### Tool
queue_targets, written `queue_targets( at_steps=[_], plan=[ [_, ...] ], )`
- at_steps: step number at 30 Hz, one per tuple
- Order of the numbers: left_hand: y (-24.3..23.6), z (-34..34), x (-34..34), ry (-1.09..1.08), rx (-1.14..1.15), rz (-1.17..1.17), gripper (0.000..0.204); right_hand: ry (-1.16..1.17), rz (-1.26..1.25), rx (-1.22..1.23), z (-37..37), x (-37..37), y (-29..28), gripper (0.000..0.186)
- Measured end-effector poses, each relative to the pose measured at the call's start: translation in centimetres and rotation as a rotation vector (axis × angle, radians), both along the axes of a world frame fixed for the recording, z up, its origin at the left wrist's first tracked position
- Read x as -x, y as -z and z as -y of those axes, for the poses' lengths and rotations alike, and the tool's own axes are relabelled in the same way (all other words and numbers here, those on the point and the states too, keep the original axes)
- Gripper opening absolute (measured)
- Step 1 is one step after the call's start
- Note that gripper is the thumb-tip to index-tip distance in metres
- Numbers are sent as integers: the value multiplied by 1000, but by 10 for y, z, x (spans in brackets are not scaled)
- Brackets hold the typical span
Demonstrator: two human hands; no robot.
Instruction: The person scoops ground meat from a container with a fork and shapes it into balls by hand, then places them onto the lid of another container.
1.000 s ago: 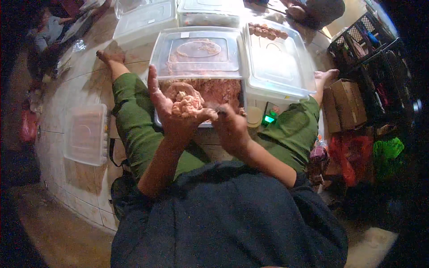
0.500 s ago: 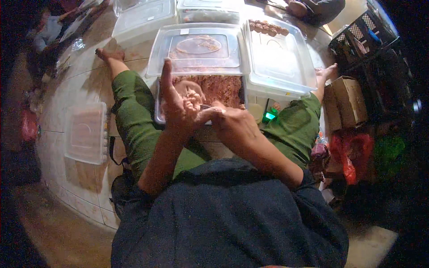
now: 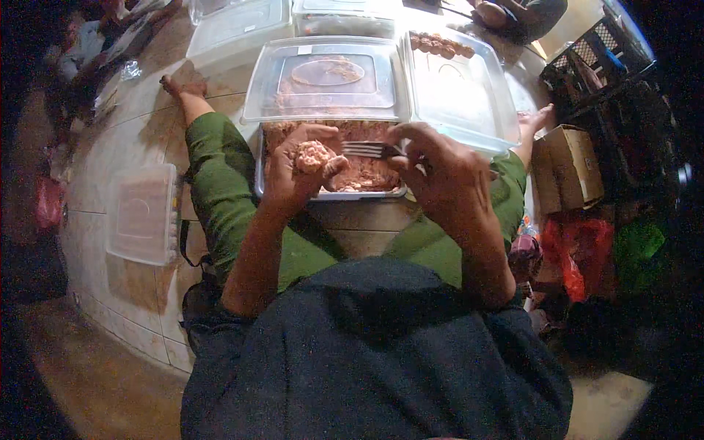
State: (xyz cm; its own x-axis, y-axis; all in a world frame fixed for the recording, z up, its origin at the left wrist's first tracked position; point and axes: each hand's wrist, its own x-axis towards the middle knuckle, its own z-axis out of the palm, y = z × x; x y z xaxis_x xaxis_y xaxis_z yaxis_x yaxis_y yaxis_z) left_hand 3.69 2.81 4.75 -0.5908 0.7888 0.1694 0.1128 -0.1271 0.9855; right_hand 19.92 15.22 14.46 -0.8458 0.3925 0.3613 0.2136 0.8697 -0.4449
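Observation:
My left hand (image 3: 287, 176) is cupped around a rough lump of pinkish minced mixture (image 3: 312, 156), thumb and fingers curled at its sides. My right hand (image 3: 449, 172) grips a metal fork (image 3: 361, 149) by its handle, the tines pointing left toward the lump but apart from it. Beneath both hands is a plastic tub (image 3: 352, 196) of reddish-brown minced mixture (image 3: 370, 169). Its far part lies under a clear lid (image 3: 323, 45), which has smears of mixture showing through.
Right of the lid stands a clear box (image 3: 506, 95) with a row of brown shaped lumps (image 3: 441, 45) at its far end. A lidded container (image 3: 143, 213) rests on the tiles at left. A cardboard box (image 3: 579, 165), black crate (image 3: 598, 59) and red bag (image 3: 587, 246) line the right.
My hands have drawn apart. The right hand has moved right, bringing the fork out of the left palm. My left hand's fingers, upright before, have curled round the lump.

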Motion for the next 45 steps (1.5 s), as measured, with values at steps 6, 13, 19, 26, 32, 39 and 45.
queue_targets(
  at_steps=[6,13,19,26,32,39,45],
  plan=[
    [-2,-3,-5,51,-97,-179,30,-63,14,66,10,3,23,14],
    [-3,-2,-8,-80,30,-246,38,-183,-222,310,3,15,48,16],
    [6,-2,-2,-85,111,-155,27,-94,-386,332,-2,15,42,17],
    [-3,2,-3,-67,15,-24,108,-3,-140,345,-63,27,81,16],
    [7,2,-1,-194,44,-462,72,18,693,86,-75,53,163,22],
    [-5,8,-4,-109,-25,-332,23,-70,261,179,-73,27,86,7],
    [-5,5,-9,-93,58,-279,25,-446,-140,275,-17,26,51,13]
  ],
)
